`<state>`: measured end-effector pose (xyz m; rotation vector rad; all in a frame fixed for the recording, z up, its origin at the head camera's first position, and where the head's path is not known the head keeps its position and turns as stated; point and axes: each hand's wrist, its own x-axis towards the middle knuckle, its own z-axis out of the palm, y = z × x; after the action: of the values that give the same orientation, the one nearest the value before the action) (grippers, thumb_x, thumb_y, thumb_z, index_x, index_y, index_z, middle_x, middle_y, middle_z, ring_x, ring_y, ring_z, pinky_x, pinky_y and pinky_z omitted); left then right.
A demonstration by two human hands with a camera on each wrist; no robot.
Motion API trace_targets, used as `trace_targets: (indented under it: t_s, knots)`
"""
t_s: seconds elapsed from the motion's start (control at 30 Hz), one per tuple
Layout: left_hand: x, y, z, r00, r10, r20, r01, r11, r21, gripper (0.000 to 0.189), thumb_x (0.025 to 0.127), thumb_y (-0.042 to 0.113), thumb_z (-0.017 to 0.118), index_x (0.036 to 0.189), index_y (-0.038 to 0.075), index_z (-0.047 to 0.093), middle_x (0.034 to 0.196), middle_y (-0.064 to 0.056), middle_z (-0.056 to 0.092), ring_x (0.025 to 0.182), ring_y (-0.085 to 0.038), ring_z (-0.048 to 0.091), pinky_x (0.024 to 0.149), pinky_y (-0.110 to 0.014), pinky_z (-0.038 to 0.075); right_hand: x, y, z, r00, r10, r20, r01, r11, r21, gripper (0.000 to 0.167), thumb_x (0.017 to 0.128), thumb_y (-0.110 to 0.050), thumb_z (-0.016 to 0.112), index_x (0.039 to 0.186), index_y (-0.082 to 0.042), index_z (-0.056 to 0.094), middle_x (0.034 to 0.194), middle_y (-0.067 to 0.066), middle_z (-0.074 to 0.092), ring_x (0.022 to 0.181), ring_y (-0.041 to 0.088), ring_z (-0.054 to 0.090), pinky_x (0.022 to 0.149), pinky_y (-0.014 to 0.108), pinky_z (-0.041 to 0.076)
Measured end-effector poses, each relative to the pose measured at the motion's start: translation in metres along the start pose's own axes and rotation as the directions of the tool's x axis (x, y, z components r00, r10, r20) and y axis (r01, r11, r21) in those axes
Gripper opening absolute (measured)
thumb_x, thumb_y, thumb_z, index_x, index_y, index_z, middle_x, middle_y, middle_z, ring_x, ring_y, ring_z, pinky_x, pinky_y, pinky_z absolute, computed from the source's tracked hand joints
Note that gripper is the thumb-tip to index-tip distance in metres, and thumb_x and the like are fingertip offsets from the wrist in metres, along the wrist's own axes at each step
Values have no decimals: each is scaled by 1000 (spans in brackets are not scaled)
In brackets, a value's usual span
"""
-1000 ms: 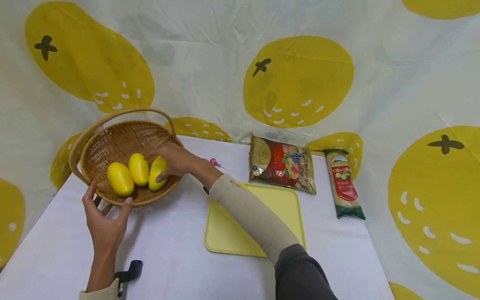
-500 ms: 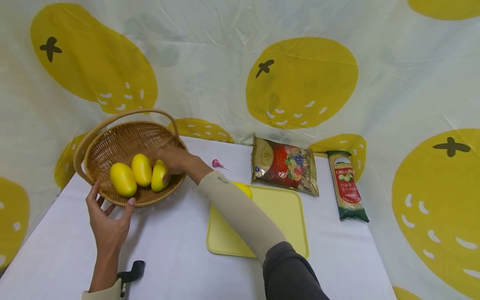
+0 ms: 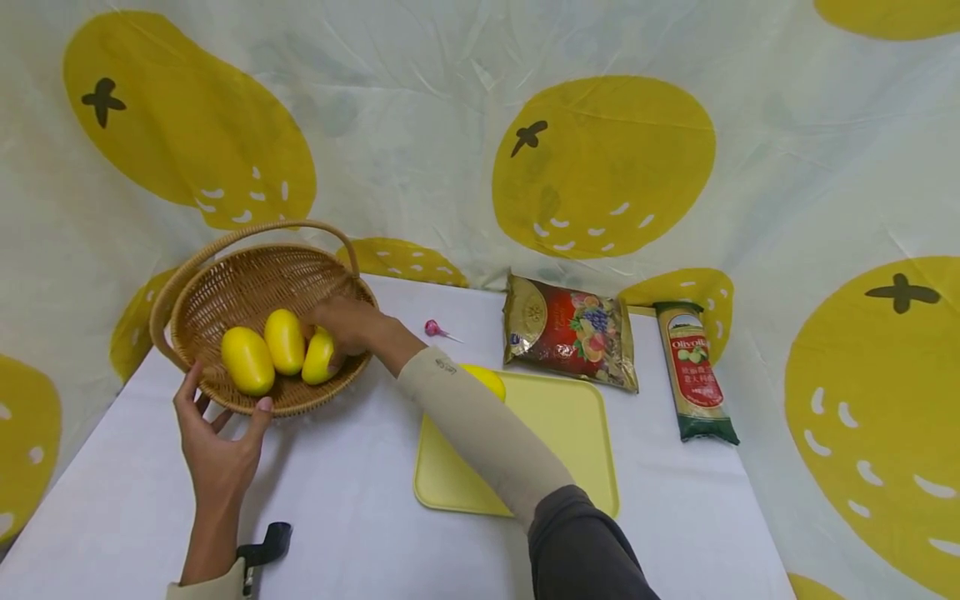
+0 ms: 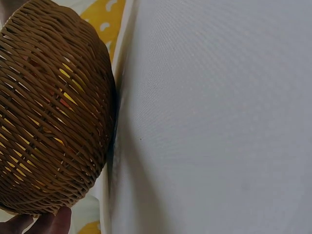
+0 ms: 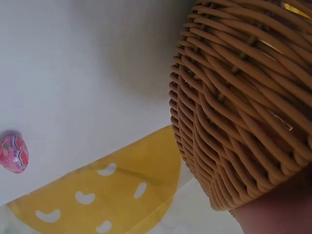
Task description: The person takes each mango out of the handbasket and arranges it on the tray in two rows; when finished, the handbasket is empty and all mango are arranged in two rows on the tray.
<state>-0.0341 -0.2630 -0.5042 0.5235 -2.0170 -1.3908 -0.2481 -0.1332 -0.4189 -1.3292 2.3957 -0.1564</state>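
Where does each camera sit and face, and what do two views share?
Head: on the person's head, facing forward and down at the basket and tray; the left hand and right hand show.
Left wrist: on that wrist, facing the basket's woven outside; fingers show at lower left.
Right wrist: on that wrist, facing the basket's side and a lollipop; blurred skin shows at lower right.
Shared: head and right wrist both show the basket and lollipop.

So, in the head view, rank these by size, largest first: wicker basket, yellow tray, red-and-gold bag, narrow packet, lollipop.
1. Wicker basket and yellow tray: too close to rank; a sleeve hides part of the tray
2. Red-and-gold bag
3. Narrow packet
4. Lollipop
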Motion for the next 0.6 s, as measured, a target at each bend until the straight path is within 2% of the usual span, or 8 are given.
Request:
trace_targets:
  t_s: [0.33, 0.5, 0.6]
  knots:
    - [0, -2, 1, 1000, 9, -7, -9, 1000, -9, 96, 85, 14, 83, 166, 30, 31, 170, 7, 33, 149, -29, 41, 104, -18, 43, -7, 3, 3, 998, -31, -53, 28, 998, -51, 54, 75, -39, 97, 118, -26, 67, 119, -9, 65, 110, 8, 56, 99, 26, 48]
    - [-1, -1, 2, 1000, 4, -4, -4, 1000, -4, 96, 86, 15, 82, 166, 30, 31, 170, 8, 33, 150, -29, 40, 104, -18, 43, -13, 5, 3, 996, -21, -92, 15, 998, -68, 59, 75, -43, 97, 124, -29, 67, 123, -10, 66, 115, 9, 57, 101, 29, 50]
    - [0, 0, 0, 1000, -2, -8, 2, 1000, 9, 96, 86, 17, 83, 165, 31, 31, 170, 9, 33, 149, -29, 41, 102, -17, 43, -19, 5, 3, 993, 1, -120, -11, 997, -80, 65, 76, -47, 95, 132, -31, 67, 131, -11, 67, 124, 12, 56, 104, 33, 51]
